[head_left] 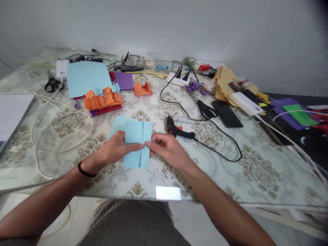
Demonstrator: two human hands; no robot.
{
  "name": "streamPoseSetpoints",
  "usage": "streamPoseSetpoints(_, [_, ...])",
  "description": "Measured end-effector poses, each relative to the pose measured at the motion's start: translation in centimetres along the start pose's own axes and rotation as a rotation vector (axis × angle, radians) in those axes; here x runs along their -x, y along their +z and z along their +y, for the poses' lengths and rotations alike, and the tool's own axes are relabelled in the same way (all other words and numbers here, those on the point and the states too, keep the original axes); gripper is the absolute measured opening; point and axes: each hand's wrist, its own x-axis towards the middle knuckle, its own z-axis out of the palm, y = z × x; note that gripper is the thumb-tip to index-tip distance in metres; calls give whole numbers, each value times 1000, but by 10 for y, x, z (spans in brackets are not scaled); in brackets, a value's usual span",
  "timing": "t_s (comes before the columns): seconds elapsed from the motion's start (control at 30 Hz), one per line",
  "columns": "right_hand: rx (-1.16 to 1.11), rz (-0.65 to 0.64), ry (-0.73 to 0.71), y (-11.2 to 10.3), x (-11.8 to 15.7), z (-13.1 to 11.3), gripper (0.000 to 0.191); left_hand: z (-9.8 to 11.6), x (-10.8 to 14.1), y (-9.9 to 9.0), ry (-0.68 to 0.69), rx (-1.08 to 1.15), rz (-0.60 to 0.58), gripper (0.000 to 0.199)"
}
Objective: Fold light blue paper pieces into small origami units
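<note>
A light blue sheet of paper (133, 132), its sides folded toward a lengthwise gap right of its middle, is held up between both hands. My left hand (118, 146) grips it from the left, thumb lying across the front and fingers hidden behind. At the right edge my right hand (165, 147) pinches the paper between thumb and fingers. Another light blue paper (118, 123) lies on the table just behind the left hand. Beyond the right hand rests a black glue gun (176, 129), its cord curling off to the right.
Folded orange paper pieces (104, 99) and a large blue sheet (88, 77) lie at back left. Black scissors (206, 110), a phone (227, 113) and a white power strip (178, 79) are at right and back. A white cable (64, 150) loops across the left.
</note>
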Motion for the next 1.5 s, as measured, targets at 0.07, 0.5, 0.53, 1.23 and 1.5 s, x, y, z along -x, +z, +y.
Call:
streamPoseSetpoints(0.07, [-7, 3, -8, 0, 0, 1, 38, 2, 0, 1, 3, -32, 19, 32])
streamPoseSetpoints(0.5, [-25, 43, -76, 3, -3, 1, 40, -2, 3, 5, 9, 33, -2, 28])
streamPoseSetpoints(0.53, [-24, 47, -76, 3, -4, 1, 40, -1, 3, 5, -3, 27, 4, 28])
streamPoseSetpoints(1.23, [28, 113, -136, 0, -3, -3, 47, -2, 3, 5, -26, -82, -95, 31])
streamPoseSetpoints(1.5, [50, 128, -139, 0, -3, -2, 52, -1, 3, 5, -20, -36, -117, 30])
